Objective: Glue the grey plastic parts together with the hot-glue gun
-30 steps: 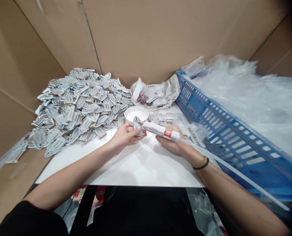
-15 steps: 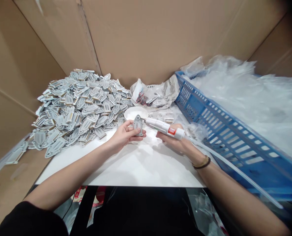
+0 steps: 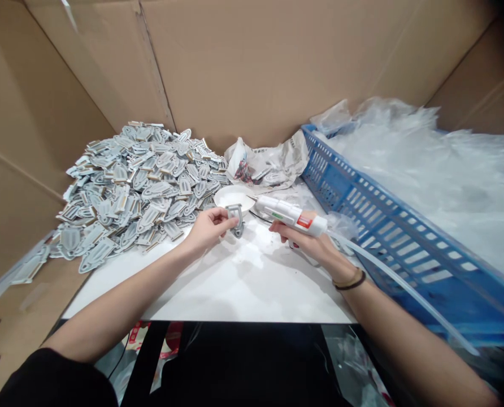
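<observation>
Between the thumb and fingers of my left hand (image 3: 212,230) is a small grey plastic part (image 3: 237,221), its pointed end with a hole turned downward. My right hand (image 3: 305,240) is wrapped round a white hot glue gun (image 3: 290,213) with a red label. The gun's nozzle points left, a short way right of the part and apart from it. A long translucent glue stick (image 3: 404,287) trails out of the gun's rear. Just behind the part lies a shallow white dish (image 3: 230,198), its front partly covered.
A large heap of similar grey parts (image 3: 150,181) fills the table's left side. A crumpled printed bag (image 3: 277,167) lies at the back. On the right stands a blue plastic crate (image 3: 374,215) full of clear plastic bags (image 3: 442,181). Cardboard walls (image 3: 256,68) enclose the table (image 3: 235,294).
The grey part in my left hand has been flipped, its pointed end going from up to down. The glue gun has drawn back a little to the right, away from the part.
</observation>
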Motion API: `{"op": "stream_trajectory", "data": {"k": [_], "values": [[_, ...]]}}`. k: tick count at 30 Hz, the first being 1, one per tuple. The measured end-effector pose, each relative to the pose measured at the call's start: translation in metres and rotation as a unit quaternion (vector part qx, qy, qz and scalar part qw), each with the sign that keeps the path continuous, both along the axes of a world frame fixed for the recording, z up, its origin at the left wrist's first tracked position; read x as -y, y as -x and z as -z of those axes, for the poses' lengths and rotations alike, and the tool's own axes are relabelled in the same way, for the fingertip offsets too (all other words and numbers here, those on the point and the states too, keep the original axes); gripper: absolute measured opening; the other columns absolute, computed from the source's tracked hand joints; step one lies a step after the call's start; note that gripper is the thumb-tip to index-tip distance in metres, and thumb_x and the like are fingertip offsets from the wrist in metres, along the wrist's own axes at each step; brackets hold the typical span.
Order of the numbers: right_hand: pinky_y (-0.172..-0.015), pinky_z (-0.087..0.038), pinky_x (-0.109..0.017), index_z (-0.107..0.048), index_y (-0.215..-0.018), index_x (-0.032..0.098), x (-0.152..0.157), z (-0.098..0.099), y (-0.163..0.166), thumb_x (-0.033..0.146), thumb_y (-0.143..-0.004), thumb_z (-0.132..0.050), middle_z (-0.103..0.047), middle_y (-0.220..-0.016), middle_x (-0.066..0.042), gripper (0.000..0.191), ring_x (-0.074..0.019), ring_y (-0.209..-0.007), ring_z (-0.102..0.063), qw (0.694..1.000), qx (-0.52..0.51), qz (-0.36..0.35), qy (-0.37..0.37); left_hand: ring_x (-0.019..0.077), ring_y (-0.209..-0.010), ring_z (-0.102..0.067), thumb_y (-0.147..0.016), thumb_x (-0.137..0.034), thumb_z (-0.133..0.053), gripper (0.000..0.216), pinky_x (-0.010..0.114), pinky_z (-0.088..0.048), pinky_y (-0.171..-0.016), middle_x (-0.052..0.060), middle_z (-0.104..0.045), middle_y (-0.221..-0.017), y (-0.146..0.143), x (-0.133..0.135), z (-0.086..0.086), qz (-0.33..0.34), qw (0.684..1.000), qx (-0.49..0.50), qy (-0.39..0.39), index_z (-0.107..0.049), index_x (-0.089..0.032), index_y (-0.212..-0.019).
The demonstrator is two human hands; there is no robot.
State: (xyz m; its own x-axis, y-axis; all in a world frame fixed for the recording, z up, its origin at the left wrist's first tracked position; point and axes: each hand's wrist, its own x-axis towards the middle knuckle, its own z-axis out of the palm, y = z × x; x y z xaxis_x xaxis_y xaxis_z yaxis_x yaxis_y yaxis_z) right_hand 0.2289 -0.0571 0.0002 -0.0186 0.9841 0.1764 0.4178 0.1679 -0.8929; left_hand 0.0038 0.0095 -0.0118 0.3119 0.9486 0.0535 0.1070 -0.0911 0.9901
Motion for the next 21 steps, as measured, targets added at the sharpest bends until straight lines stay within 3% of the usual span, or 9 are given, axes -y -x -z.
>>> {"op": "stream_trajectory", "data": {"k": [6,12,21], "values": [[-0.049,-0.036,-0.024,-0.063,-0.065,0.017,-0.009,0.016,-0.003,0.035,-0.077,-0.064,-0.057,-0.055,0.000,0.022,-0.0121,-0.051,-0.050,0.993,0.105,-0.022,-0.050,0.0122,-0.061,-0.059,-0.062,-0.046,-0.081,0.040,0.025,-0.054,-0.058,0.003,-0.064,-0.072,-0.002,0.001,0.001,0.001,0.998,0.057,0.032,-0.063,-0.013,-0.076],[-0.048,-0.031,-0.025,-0.055,-0.056,0.019,-0.018,0.031,-0.004,0.031,-0.079,-0.062,-0.052,-0.050,0.002,0.028,-0.0120,-0.049,-0.046,0.979,0.183,-0.036,-0.083,0.0125,-0.057,-0.061,-0.062,-0.044,-0.082,0.039,0.024,-0.053,-0.056,0.004,-0.066,-0.067,-0.003,0.005,-0.001,0.011,0.997,0.056,0.052,-0.064,-0.011,-0.074],[-0.045,-0.027,-0.025,-0.038,-0.052,0.020,-0.016,0.031,-0.004,0.025,-0.076,-0.058,-0.040,-0.049,0.004,0.032,-0.0084,-0.046,-0.035,0.979,0.181,-0.046,-0.081,0.0131,-0.057,-0.062,-0.063,-0.040,-0.081,0.035,0.024,-0.054,-0.055,0.004,-0.066,-0.065,-0.003,0.006,-0.002,0.021,0.996,0.059,0.058,-0.064,-0.011,-0.072]]}}
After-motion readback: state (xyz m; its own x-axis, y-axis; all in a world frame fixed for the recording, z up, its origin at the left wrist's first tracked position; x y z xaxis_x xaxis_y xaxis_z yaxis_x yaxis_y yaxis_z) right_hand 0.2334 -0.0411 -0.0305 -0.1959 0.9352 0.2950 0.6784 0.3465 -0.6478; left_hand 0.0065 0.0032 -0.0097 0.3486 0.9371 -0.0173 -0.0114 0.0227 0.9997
